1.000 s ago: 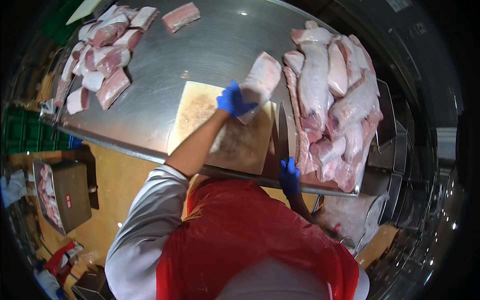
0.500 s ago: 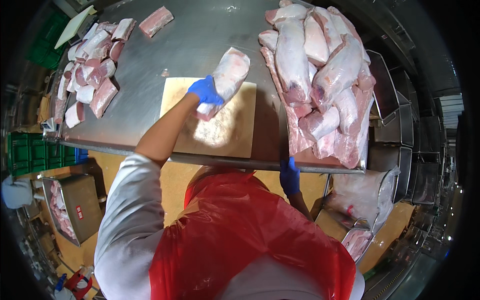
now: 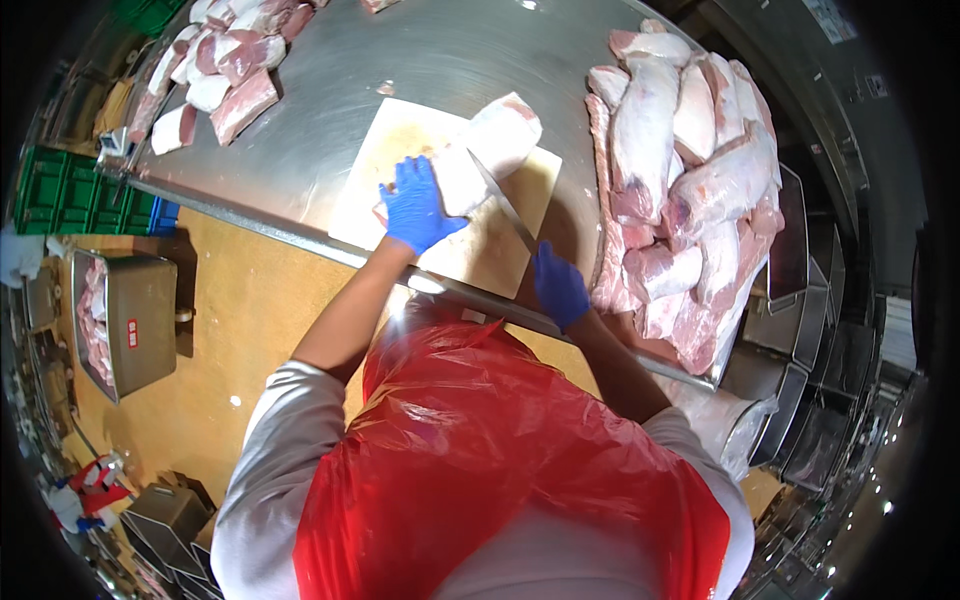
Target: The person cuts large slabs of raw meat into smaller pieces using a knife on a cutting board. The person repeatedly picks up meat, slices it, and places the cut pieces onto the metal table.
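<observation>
A thick, pale slab of pork [image 3: 508,132] lies slantwise across the white cutting board [image 3: 484,262]. My blue-gloved left hand [image 3: 420,208] rests with spread fingers on its near left end. A long-bladed knife [image 3: 512,214] is in my right hand [image 3: 560,287], also gloved in blue, fingers closed around the handle. The blade reaches up and left from that hand, its tip end lying across the middle of the slab. How deep the edge sits in the meat cannot be made out.
A heap of large pork pieces [image 3: 690,175] covers the right of the steel table [image 3: 300,150]. Smaller cut chunks [image 3: 243,105] are piled at far left. The table's front edge runs before my red apron. A steel bin [image 3: 150,320] with meat stands on the floor at left.
My right hand has come up from the table edge and the knife now lies across the pork. The pork rests on the board, and my left hand has flattened onto it. The view has turned.
</observation>
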Motion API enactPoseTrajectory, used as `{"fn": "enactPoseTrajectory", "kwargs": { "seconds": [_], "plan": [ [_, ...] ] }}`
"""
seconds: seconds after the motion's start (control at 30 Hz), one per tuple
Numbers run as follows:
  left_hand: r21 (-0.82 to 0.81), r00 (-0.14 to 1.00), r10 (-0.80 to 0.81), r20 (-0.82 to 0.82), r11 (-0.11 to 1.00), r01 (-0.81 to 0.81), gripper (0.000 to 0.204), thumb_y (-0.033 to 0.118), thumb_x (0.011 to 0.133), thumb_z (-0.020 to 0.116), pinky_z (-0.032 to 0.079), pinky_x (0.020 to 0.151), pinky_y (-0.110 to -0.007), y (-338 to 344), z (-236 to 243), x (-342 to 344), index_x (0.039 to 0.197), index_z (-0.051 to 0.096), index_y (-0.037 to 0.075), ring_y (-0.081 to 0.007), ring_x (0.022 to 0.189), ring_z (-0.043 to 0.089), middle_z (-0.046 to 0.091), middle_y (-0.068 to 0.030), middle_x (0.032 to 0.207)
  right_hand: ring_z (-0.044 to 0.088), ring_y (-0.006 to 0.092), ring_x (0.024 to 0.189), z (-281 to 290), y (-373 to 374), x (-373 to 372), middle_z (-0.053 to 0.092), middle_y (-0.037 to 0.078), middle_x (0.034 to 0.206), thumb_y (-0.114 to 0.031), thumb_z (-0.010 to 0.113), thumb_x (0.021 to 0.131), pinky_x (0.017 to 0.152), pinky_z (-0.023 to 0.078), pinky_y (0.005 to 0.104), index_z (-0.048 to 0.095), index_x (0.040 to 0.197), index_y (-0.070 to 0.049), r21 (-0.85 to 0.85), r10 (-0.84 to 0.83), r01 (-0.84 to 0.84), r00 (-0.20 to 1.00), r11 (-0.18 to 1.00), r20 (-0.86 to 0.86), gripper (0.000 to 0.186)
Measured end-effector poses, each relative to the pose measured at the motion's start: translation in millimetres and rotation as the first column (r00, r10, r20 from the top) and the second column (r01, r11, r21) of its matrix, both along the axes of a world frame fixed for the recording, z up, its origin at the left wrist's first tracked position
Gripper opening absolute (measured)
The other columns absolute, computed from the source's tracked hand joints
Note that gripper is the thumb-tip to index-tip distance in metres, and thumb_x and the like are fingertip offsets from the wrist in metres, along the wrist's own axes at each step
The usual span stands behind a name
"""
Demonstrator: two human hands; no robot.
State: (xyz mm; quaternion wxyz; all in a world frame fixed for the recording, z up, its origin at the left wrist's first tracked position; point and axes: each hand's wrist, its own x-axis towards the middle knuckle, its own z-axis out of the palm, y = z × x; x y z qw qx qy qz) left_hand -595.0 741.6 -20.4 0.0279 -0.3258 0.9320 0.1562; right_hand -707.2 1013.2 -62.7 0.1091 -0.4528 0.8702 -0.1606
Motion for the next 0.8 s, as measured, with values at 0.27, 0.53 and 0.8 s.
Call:
{"fn": "enactPoseTrajectory", "kwargs": {
  "seconds": [0.27,0.53,0.8],
  "plan": [
    [-0.108,0.994,0.049,0.098,0.993,-0.038,0.103,0.036,0.066,0.085,0.045,0.09,-0.055,-1,-24,-27,0.143,0.032,-0.005,-0.0316,0.109,0.059,0.057,-0.017,0.116,0.068,0.0364,0.074,21,-112,-36,0.067,0.02,0.085,-0.029,0.039,0.106,0.064,0.053,0.0467,0.06,0.103,0.0,0.072,-0.234,0.263,0.658,0.962,0.716,0.036],
    [0.071,1.0,0.023,0.018,0.997,-0.024,0.077,0.036,0.068,0.082,0.051,0.086,-0.047,-40,-5,-9,0.127,0.047,-0.001,-0.0331,0.102,0.066,0.065,-0.0217,0.109,0.068,0.0282,0.088,-36,-66,-31,0.069,0.018,0.105,-0.033,0.029,0.108,0.076,0.054,0.0341,0.062,0.116,-0.005,-0.04,0.042,-0.029,0.914,0.999,0.403,0.044],
    [0.979,0.798,0.603,0.028,0.143,-0.142,0.068,0.03,0.075,0.078,0.055,0.089,-0.039,-192,-40,83,0.13,0.056,-0.004,-0.0278,0.099,0.068,0.067,-0.0174,0.115,0.064,0.0452,0.066,2,129,10,0.064,0.027,0.085,-0.02,0.051,0.099,0.056,0.047,0.0569,0.051,0.115,-0.004,0.222,-0.083,0.084,0.996,0.971,-0.014,0.023]
  ]
}}
